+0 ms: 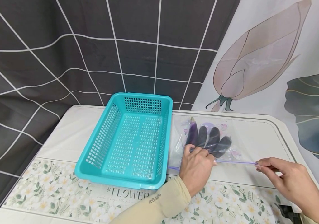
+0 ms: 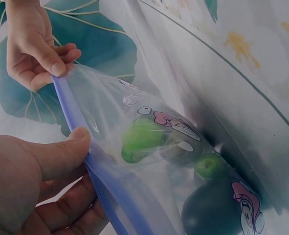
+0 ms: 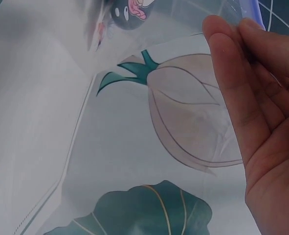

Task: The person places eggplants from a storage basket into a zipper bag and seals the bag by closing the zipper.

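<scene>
A clear zip bag (image 1: 177, 144) with a purple zip strip (image 1: 235, 162) lies on the table. Several dark purple eggplants (image 1: 202, 136) are inside it. My left hand (image 1: 197, 166) is at the bag's near edge, and in the left wrist view its thumb and fingers pinch the zip strip (image 2: 102, 188). At the right corner of the bag, my right hand (image 1: 291, 180) pinches the strip's end between thumb and fingers, holding the strip taut. Green stem ends (image 2: 143, 139) show through the printed plastic. The right wrist view has the right hand (image 3: 269, 98) on the strip's end.
Left of the bag stands a turquoise plastic basket (image 1: 124, 183) with perforated walls. A flower-patterned cloth (image 1: 47, 189) covers the table's front. Behind it hang a dark grid-patterned cloth (image 1: 137, 59) and a white flower-print cloth (image 1: 260, 62). A black object (image 1: 288, 212) sits near my right wrist.
</scene>
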